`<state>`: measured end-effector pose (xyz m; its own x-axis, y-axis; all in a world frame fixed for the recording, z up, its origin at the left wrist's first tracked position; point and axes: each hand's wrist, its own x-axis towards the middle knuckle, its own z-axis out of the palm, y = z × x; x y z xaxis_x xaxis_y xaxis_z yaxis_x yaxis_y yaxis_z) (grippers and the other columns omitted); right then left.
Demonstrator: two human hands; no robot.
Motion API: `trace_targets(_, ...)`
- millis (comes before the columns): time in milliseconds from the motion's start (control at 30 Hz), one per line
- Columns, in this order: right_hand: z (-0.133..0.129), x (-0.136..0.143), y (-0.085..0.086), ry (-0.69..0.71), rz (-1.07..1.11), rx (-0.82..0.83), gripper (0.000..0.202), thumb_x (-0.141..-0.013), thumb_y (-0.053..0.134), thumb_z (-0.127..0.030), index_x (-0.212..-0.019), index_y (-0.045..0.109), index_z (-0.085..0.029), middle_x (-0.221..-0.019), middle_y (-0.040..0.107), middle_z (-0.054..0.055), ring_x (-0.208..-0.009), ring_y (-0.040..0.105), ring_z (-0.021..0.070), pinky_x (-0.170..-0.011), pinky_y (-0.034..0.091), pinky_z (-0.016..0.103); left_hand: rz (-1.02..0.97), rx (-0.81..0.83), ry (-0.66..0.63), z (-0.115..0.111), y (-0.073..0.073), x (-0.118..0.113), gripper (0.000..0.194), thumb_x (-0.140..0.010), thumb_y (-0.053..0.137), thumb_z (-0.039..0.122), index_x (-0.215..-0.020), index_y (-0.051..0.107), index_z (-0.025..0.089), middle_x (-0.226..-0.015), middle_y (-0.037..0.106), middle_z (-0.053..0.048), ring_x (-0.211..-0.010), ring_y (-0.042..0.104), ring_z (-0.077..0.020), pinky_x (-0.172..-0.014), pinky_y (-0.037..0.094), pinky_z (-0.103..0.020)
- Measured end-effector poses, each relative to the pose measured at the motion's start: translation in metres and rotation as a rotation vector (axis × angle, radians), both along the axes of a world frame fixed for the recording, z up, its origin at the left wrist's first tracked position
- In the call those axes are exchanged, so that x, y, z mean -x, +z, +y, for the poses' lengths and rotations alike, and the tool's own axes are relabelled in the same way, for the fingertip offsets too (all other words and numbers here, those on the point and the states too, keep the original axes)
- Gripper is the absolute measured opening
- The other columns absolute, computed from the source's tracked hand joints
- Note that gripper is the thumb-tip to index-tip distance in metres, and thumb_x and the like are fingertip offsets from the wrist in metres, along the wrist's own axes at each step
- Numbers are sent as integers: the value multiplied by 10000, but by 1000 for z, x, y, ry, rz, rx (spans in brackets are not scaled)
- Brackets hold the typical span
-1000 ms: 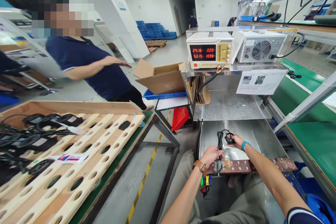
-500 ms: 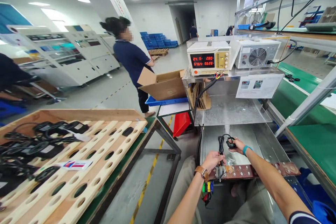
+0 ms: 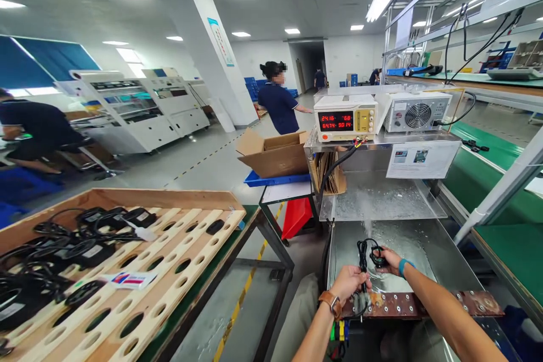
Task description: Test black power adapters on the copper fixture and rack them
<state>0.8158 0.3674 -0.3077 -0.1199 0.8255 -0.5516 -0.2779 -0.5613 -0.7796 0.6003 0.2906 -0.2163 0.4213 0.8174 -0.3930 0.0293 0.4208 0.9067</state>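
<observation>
Since prev frame the view has tilted up; person in dark blue shirt (image 3: 279, 104) is now farther off, by the white pillar (image 3: 207, 56). Head view: left hand (image 3: 350, 281) w/ brown-strap watch is clenched round the black cable (image 3: 362, 257), just above the brown drilled metal bar (image 3: 419, 305) lying across the steel bench (image 3: 424, 249). Right hand (image 3: 392, 260), teal wristband, grips the cable's small black round part (image 3: 376, 257). White power supply w/ red digits (image 3: 345, 117) sits on the shelf behind. Wooden tray w/ holes (image 3: 169, 260) on the left holds black adapters.
</observation>
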Motion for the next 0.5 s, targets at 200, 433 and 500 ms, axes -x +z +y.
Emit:
trace_targets(200,10,-13,-8,-55,32,13,199,-818,632,-103,-979,544,-181,-893,601,55,-739,619,214,-649,626,368,-7,13,7,0,7,-2,588,-542,802,638,-743,615,118,-724,690,-88,-630,625,-164,-574,351,-247)
trace_targets(433,10,-15,-8,-64,23,18,174,-867,604,-86,-1006,547,-173,-895,602,58,-725,626,206,-688,633,399,-9,20,1,-3,15,0,550,-583,795,601,-780,649,110,-727,698,-84,-619,620,-147,-568,358,-235)
trace_targets(500,9,-14,-7,-58,20,18,163,-882,614,-96,-1014,556,-172,-890,601,59,-727,626,210,-671,634,394,1,24,7,-3,15,0,546,-579,795,600,-777,647,113,-729,700,-85,-612,613,-143,-555,344,-233)
